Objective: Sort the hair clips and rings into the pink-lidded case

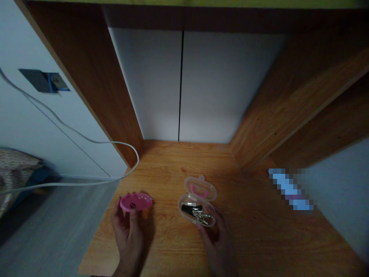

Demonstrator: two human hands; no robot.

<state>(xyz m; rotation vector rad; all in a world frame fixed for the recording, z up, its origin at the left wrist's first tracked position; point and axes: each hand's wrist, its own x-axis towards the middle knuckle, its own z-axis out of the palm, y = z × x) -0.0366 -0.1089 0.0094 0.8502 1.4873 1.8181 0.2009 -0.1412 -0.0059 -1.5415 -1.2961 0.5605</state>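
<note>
My left hand (127, 231) holds a flat pink oval piece (135, 201) just above the wooden desk (173, 169), thumb on top and fingers behind it. My right hand (216, 240) rests on the desk with its fingertips against the near side of a small clear plastic case (196, 211). The case lies open, its clear lid (201, 188) with a pink handle hinged back on the far side. Metal clips and a dark item lie inside the case.
White cabinet doors (181, 84) close off the back of the wooden alcove, with brown side panels (86, 69) left and right. A white cable (86, 139) loops in from the left wall, past a wall socket (46, 80). A blurred blue patch (290, 189) sits at right.
</note>
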